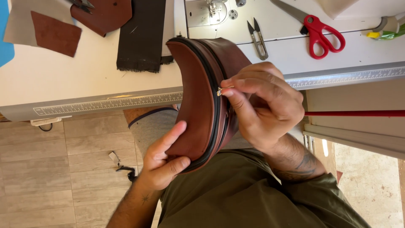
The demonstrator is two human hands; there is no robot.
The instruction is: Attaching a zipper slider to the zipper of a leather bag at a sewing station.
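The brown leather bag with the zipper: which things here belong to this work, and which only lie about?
In use: brown leather bag; zipper pull, pinched by right hand; left hand gripping the bag's end.
Lying about: red scissors; thread snips; leather pieces; dark fabric strip.

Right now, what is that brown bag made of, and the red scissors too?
The brown bag looks like leather or a lookalike: smooth, slightly shiny skin that curves stiffly. Its black zipper seems to be fabric tape, with a small metal pull pinched by the right hand. The left hand grips the bag's lower end. The red scissors probably have plastic handles, glossy and bright, and grey metal blades.
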